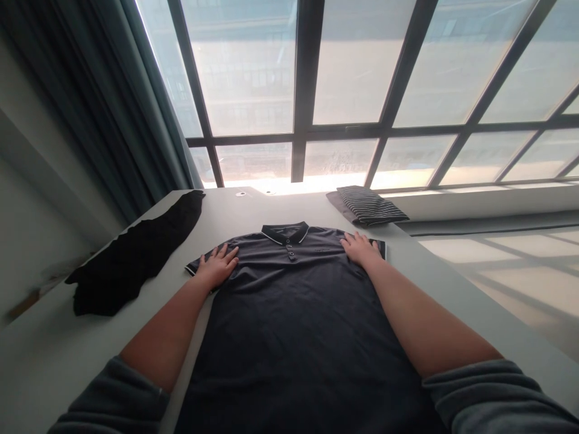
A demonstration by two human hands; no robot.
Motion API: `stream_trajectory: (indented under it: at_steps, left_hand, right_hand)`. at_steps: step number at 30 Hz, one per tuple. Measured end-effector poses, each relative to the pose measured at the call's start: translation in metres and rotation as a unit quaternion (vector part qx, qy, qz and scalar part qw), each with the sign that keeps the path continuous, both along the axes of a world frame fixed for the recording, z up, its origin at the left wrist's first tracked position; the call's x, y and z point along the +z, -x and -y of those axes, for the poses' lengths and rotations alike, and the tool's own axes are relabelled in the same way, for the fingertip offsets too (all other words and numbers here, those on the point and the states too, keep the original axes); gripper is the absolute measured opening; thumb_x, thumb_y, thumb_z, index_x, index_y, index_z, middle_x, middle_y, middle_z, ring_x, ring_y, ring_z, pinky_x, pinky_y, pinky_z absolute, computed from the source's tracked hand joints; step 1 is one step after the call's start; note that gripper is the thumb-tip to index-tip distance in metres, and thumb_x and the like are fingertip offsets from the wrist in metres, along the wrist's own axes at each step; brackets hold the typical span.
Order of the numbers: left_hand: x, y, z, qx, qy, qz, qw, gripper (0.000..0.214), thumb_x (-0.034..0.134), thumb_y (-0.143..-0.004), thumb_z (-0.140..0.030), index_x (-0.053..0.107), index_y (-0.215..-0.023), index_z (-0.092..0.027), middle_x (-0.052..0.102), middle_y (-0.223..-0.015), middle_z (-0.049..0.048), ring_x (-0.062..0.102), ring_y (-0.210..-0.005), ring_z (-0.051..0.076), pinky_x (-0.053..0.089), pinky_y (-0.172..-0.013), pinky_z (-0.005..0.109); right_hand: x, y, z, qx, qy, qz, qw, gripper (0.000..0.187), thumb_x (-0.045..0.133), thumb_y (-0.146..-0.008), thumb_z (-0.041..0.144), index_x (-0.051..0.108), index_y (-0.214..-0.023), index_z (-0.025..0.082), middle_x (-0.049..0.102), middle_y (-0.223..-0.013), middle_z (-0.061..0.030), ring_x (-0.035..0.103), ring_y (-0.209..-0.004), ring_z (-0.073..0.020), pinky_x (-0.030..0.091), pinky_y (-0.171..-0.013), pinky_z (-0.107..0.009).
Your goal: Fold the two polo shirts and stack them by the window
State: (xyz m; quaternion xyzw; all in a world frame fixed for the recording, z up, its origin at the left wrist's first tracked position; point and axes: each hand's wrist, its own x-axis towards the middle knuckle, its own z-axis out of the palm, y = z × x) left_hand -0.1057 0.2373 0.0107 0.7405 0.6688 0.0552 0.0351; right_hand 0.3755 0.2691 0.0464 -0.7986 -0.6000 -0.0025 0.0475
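A dark polo shirt [294,325] lies front side up and spread out, its collar toward the window and its hem running out of view at the bottom. White piping edges the collar and sleeves, and a short row of buttons runs down the placket. My left hand [218,265] rests flat with fingers spread on the shirt's left sleeve and shoulder area. On the opposite shoulder, my right hand [360,248] is also laid flat, fingers apart, beside the right sleeve. Neither hand grasps the cloth.
A white table [217,208] carries the shirt. Crumpled black cloth [140,259] lies along its left side. Folded garments, the top one striped [373,205], sit at the far right edge. Beyond are a large window [253,78] and a dark curtain [104,90].
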Motion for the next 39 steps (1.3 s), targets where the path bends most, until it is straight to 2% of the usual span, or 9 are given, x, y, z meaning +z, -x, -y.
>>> stream_trajectory:
  at_steps: [6,10,13,18,22,27,30,33,39]
  left_hand:
    - [0.009,0.004,0.003,0.03,-0.001,-0.015,0.999,0.065,0.019,-0.105,-0.058,0.027,-0.165,-0.035,0.016,-0.175,0.0055,0.021,-0.158,0.041,0.025,-0.118,0.074]
    - [0.021,-0.028,-0.004,-0.058,-0.075,-0.039,0.995,0.064,0.02,-0.107,-0.051,0.043,-0.158,-0.021,0.026,-0.172,0.012,0.028,-0.157,0.034,0.03,-0.123,0.06]
    - [0.031,-0.068,-0.022,-0.111,-0.046,-0.023,0.992,0.063,0.022,-0.107,-0.053,0.044,-0.157,-0.021,0.029,-0.171,0.0112,0.027,-0.158,0.03,0.029,-0.125,0.053]
    - [0.036,-0.115,-0.062,-0.048,0.009,0.009,0.999,0.073,0.023,-0.103,-0.061,0.036,-0.162,-0.02,0.022,-0.173,0.0119,0.024,-0.158,0.036,0.028,-0.124,0.062]
    - [0.026,-0.117,-0.078,0.007,-0.007,0.025,1.0,0.077,0.019,-0.101,-0.062,0.022,-0.167,-0.022,0.011,-0.175,0.0096,0.012,-0.16,0.039,0.017,-0.124,0.07]
    - [0.024,-0.112,-0.078,0.037,-0.033,0.031,0.998,0.075,0.021,-0.102,-0.062,0.025,-0.167,-0.024,0.013,-0.174,0.0109,0.016,-0.16,0.039,0.018,-0.125,0.067]
    - [0.03,-0.113,-0.061,0.045,-0.036,0.026,0.998,0.075,0.021,-0.103,-0.056,0.03,-0.164,-0.014,0.017,-0.172,0.0173,0.02,-0.159,0.039,0.021,-0.125,0.064]
    - [0.028,-0.109,-0.021,-0.001,-0.059,0.01,0.998,0.074,0.022,-0.105,-0.055,0.034,-0.162,-0.011,0.017,-0.172,0.0164,0.018,-0.16,0.035,0.018,-0.128,0.056]
    - [-0.017,-0.071,0.102,-0.131,-0.055,-0.018,0.99,0.071,0.03,-0.104,-0.061,0.032,-0.165,-0.025,0.021,-0.172,0.0088,0.02,-0.16,0.033,0.021,-0.128,0.054]
  right_hand:
    - [0.018,0.002,0.007,-0.064,0.007,0.014,0.998,0.073,0.025,-0.101,0.063,0.036,-0.163,0.027,0.012,-0.171,-0.0143,0.015,-0.158,-0.0424,0.016,-0.119,-0.075]
    - [0.023,0.026,0.01,0.134,-0.098,0.063,0.984,0.067,0.028,-0.104,0.052,0.04,-0.161,0.018,0.021,-0.17,-0.0122,0.019,-0.159,-0.0316,0.018,-0.128,-0.059]
    - [0.019,0.052,0.002,0.23,-0.09,0.064,0.967,0.065,0.028,-0.105,0.049,0.039,-0.161,0.017,0.027,-0.168,-0.0112,0.024,-0.158,-0.0266,0.019,-0.131,-0.051]
    - [0.017,0.075,-0.031,0.221,0.016,0.038,0.974,0.067,0.027,-0.105,0.055,0.035,-0.163,0.021,0.022,-0.17,-0.0096,0.023,-0.158,-0.0279,0.02,-0.13,-0.055]
    - [0.013,0.071,-0.053,0.191,0.019,0.027,0.981,0.07,0.022,-0.105,0.061,0.021,-0.168,0.03,0.009,-0.173,-0.005,0.014,-0.16,-0.0316,0.012,-0.129,-0.063]
    - [0.012,0.068,-0.056,0.16,0.019,0.013,0.987,0.072,0.019,-0.104,0.064,0.014,-0.169,0.032,0.002,-0.173,-0.0052,0.007,-0.161,-0.0328,0.005,-0.128,-0.064]
    - [0.022,0.077,-0.042,0.147,0.036,0.026,0.988,0.072,0.019,-0.105,0.061,0.016,-0.169,0.028,0.0,-0.173,-0.007,0.003,-0.161,-0.0336,0.002,-0.128,-0.065]
    - [0.024,0.088,-0.007,0.195,0.017,0.056,0.979,0.074,0.025,-0.105,0.059,0.02,-0.168,0.021,0.002,-0.173,-0.0086,0.0,-0.162,-0.0312,-0.001,-0.13,-0.062]
    - [-0.005,0.091,0.125,0.337,0.037,0.015,0.941,0.079,0.026,-0.102,0.069,0.023,-0.168,0.025,0.006,-0.172,-0.0049,0.008,-0.162,-0.0329,0.007,-0.131,-0.061]
